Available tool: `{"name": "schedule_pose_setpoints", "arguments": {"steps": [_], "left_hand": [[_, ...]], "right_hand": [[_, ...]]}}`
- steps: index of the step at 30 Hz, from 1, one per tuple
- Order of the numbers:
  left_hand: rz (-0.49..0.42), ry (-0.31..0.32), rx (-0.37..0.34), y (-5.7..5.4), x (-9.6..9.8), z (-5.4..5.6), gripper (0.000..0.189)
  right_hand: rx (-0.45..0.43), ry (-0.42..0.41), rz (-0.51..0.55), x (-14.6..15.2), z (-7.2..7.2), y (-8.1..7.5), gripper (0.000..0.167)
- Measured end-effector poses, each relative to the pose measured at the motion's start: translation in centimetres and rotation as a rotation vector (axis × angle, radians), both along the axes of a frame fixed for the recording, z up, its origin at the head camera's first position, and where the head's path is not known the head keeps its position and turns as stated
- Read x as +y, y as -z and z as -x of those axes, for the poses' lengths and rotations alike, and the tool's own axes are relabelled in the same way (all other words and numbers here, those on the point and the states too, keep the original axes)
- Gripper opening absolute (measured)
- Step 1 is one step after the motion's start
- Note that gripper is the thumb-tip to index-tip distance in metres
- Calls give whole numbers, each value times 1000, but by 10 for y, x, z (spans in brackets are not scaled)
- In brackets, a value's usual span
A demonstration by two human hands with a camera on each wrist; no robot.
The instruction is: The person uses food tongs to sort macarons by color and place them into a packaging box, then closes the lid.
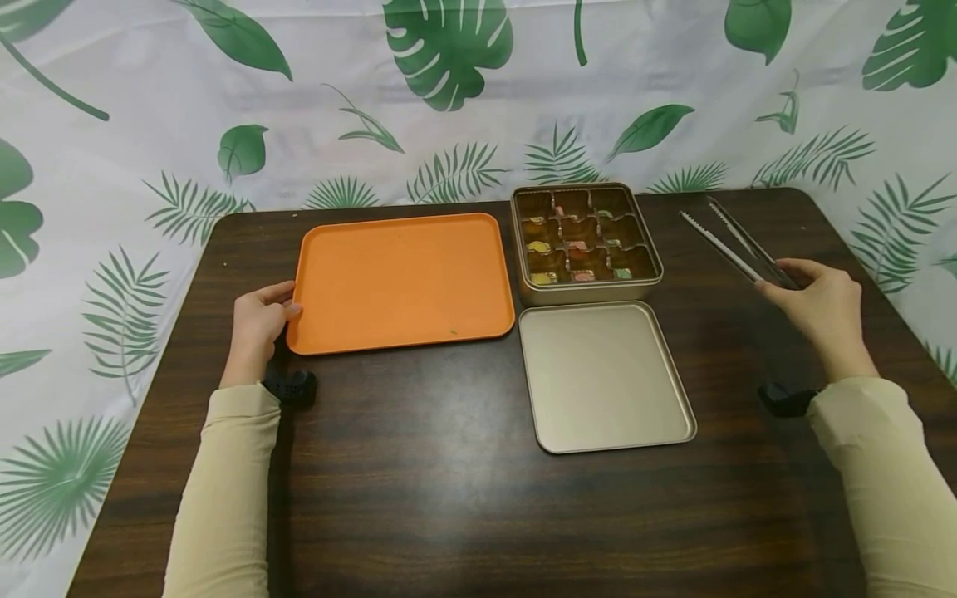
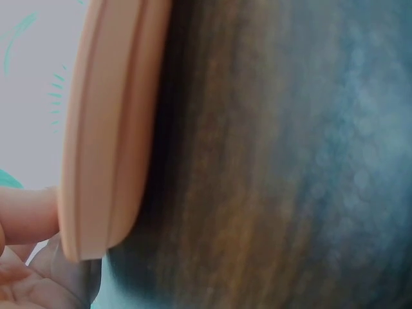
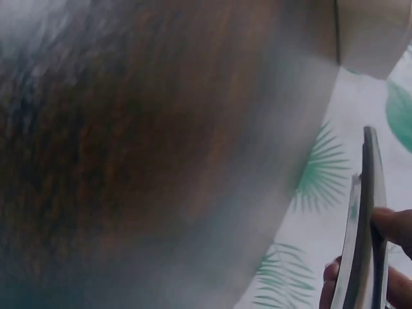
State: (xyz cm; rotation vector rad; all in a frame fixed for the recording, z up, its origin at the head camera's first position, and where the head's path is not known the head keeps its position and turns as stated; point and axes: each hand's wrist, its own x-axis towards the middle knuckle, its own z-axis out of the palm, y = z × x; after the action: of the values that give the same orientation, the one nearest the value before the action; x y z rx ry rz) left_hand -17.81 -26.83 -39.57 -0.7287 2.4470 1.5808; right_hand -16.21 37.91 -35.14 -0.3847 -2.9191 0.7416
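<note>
At the tray's left edge my left hand pinches the rim of an orange tray. In the left wrist view a finger presses one side of the tray's edge, with other fingers below it. My right hand holds metal tongs over the table's right side, their toothed arms spread and pointing away toward the back left. The right wrist view shows the tongs between thumb and fingers. Between the hands stands a gold tin divided into compartments holding small yellow, pink and green pieces.
A flat gold lid lies in front of the tin, almost against it. Everything stands on a dark wooden table. A white leaf-patterned sheet hangs behind it. A tiny green scrap lies near the tray's front edge.
</note>
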Motion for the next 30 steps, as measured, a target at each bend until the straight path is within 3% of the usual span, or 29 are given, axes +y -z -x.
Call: {"name": "schedule_pose_setpoints", "arguments": {"steps": [8, 30], "left_hand": [[12, 5, 0, -1, 0, 0, 51], [11, 22, 17, 1, -2, -2, 51]], "right_hand": [[-63, 31, -23, 8, 8, 8, 60], [-264, -89, -102, 4, 17, 12, 64]]}}
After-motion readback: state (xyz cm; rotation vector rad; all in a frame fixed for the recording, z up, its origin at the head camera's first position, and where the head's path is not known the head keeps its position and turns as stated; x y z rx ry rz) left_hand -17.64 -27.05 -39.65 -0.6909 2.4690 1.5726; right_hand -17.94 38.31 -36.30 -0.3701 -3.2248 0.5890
